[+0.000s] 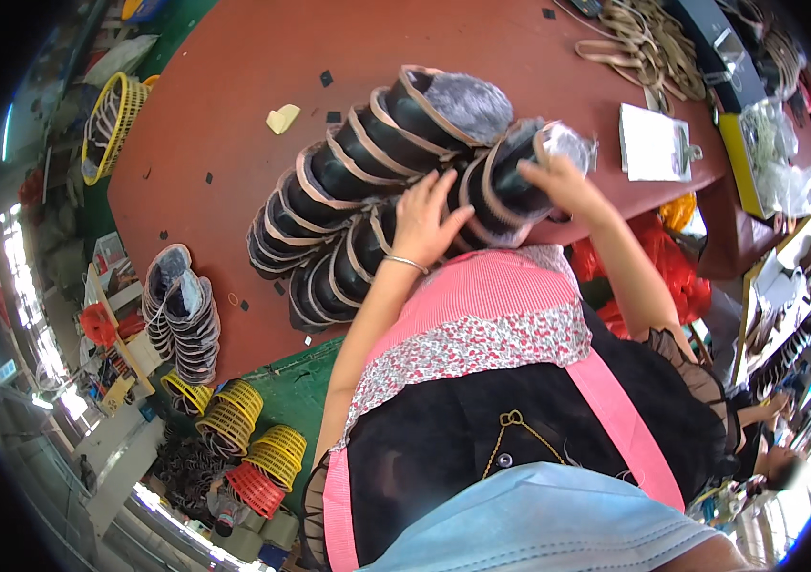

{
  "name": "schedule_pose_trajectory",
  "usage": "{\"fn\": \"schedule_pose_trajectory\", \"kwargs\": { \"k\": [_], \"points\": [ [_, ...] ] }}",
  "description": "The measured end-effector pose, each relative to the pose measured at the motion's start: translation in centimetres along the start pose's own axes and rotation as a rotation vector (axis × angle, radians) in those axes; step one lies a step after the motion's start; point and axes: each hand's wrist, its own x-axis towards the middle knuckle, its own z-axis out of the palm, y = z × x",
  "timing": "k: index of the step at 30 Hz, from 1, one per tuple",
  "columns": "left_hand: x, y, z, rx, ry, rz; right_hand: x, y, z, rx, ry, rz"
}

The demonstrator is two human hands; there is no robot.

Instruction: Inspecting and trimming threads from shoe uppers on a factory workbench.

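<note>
Two rows of nested black shoe uppers with grey fur lining and beige edges lie slantwise before me. The far row [334, 172] ends at the upper right in a fluffy grey fur opening. My left hand [424, 221] lies on the near row [362, 250], thumb and fingers spread. At the right end of that row, my right hand [558, 183] curls round the rim of the last upper [512, 181]. A pale, shiny patch shows in this upper's opening, partly behind the fingers; I cannot tell what it is.
The uppers lie on a red-brown table [224, 124]. Another stack of fur-lined uppers [181, 315] is at its left edge. A clipboard [653, 143], tangled beige straps [648, 48] and a yellow box [744, 162] are on the right. Yellow baskets [231, 415] stand below, at lower left.
</note>
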Motion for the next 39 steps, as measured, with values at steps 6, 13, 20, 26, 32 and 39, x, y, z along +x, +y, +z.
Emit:
{"fn": "schedule_pose_trajectory", "kwargs": {
  "k": [6, 13, 20, 26, 32, 39],
  "points": [
    [-0.6, -1.4, 3.5, 0.124, 0.051, 0.015, 3.2, 9.1, 3.0, -0.831, 0.22, -0.299],
    [-1.0, -2.5, 2.6, 0.071, 0.089, -0.067, 19.4, -4.7, 0.3, -0.305, 0.323, -0.343],
    [0.8, -4.4, 2.2, -0.037, 0.075, 0.017, 50.1, -11.9, 4.0, 0.714, 0.225, 0.247],
    [1.0, -5.8, 2.3, -0.183, 0.063, -0.013, 55.7, -16.5, 6.5, 1.094, 0.381, 0.318],
    [4.8, -6.3, -8.7, -0.933, 0.463, -0.449, 34.1, -18.9, 8.9, 0.145, 0.25, -0.773],
    [8.8, -6.5, -18.3, -1.431, 0.938, -0.279, 10.2, -17.4, 8.9, -0.509, -0.094, -1.523]
  ]
}}
